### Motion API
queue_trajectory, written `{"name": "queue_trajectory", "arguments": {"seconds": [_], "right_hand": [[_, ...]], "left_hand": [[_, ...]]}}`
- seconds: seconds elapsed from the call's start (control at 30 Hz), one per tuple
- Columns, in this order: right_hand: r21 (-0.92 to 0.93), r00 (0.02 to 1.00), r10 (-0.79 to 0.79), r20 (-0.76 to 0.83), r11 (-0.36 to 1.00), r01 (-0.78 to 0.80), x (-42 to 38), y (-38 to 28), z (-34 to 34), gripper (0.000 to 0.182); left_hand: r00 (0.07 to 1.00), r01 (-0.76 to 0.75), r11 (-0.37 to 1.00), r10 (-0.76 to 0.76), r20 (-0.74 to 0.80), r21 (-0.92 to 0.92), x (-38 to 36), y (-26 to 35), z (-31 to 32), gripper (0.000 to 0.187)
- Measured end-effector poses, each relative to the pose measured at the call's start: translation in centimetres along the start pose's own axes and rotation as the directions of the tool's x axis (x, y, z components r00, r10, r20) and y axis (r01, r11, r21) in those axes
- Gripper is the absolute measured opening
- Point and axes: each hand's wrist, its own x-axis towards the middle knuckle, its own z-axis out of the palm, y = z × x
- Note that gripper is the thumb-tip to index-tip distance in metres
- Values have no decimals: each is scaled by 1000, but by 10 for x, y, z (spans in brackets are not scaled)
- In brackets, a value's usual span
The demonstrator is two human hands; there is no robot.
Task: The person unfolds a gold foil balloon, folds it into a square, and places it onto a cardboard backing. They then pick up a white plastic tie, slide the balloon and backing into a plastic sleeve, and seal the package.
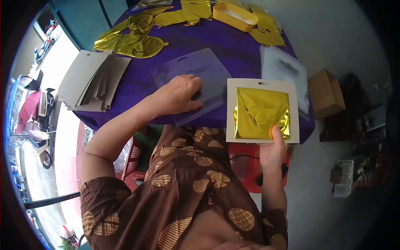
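In my right hand (273, 152) is a white card (231, 110) with a hang hole at its top. The thumb, with something small and orange at its tip, presses a folded gold foil balloon (262, 110) flat against the card. My left hand (181, 95) is curled over a clear plastic bag (208, 62) with a hang slot, which lies on the purple tablecloth (137, 79). Its fingers bend down onto the bag, and their tips are partly hidden.
A stack of white cards (89, 81) stands at the left. Gold foil balloons (137, 43) and a yellow container (235, 16) lie along the far side. More clear bags (283, 62) are at the right, near a cardboard box (327, 93) beyond the table edge.
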Motion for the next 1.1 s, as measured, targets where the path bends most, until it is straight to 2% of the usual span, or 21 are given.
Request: {"name": "queue_trajectory", "arguments": {"seconds": [0.2,0.5,0.6,0.7,0.8,1.0,1.1], "right_hand": [[10,1000,4,-1,1000,-4,-1,0,5,45],[62,1000,29,1,998,-29,0,0,7,46],[80,999,52,3,995,-52,-1,0,6,47],[97,997,70,20,993,-72,-1,0,2,47],[102,998,60,26,993,-62,-2,1,0,47],[1,1000,-24,-10,1000,24,-14,3,-2,47],[-83,999,-37,0,996,37,-24,7,-5,47]], "left_hand": [[1000,-17,1000,17,9,12,-6,-3,3,35],[1000,-2,997,4,21,-71,0,-9,4,26],[992,90,985,-76,100,-146,3,-8,-2,20],[990,113,974,-93,110,-196,2,-9,-2,17],[1000,12,991,-12,1,-131,1,-14,10,14],[967,213,974,-221,-125,-71,0,19,26,9],[952,223,973,-232,-200,-67,6,24,35,10]]}}
